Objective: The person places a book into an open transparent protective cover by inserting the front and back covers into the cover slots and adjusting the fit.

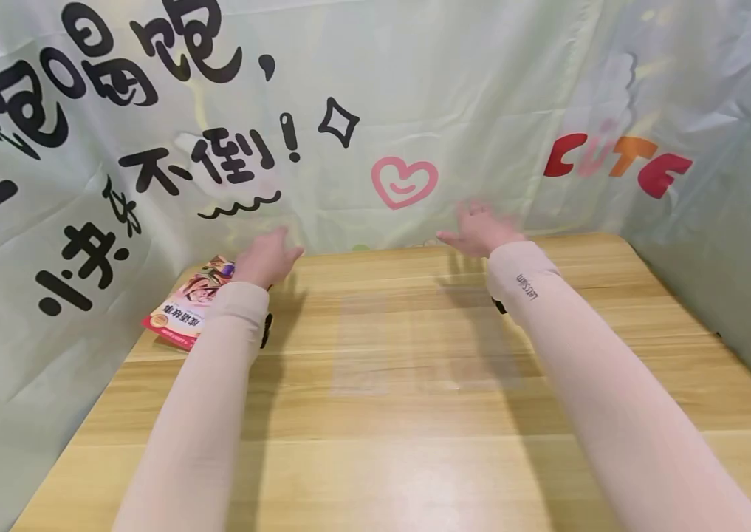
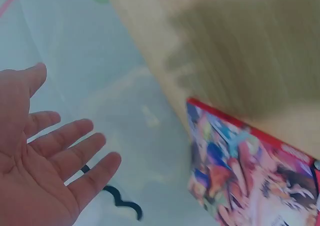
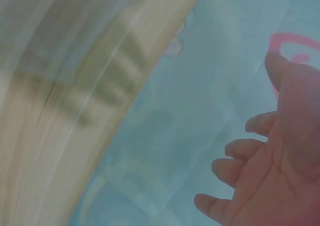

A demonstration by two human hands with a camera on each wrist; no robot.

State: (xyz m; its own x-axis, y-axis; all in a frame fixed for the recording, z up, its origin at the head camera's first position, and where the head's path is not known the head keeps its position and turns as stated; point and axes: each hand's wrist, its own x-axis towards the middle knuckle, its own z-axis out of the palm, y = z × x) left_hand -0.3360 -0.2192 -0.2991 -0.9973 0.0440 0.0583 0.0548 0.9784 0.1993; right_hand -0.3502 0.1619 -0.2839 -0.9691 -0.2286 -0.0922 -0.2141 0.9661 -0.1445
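Both arms stretch forward over the wooden table. My left hand (image 1: pixel 263 260) is held above the far left part, fingers spread and palm bare in the left wrist view. Beside and partly behind its wrist lies a book (image 1: pixel 192 301) with a red-edged, colourful illustrated cover. My right hand (image 1: pixel 484 230) hovers over the far edge at the right, thumb out to the side and nothing in the palm. Between the arms a clear plastic sheet (image 1: pixel 360 347) lies flat on the wood, its outline faint. The sheet also shows at the upper left of the right wrist view.
The wooden table (image 1: pixel 375 458) ends at a printed cloth (image 1: pixel 481 89) that hangs behind it and along both sides. Black lettering, a pink heart (image 1: pixel 405 182) and the coloured word CUTE are printed on it. Hand shadows fall across the table.
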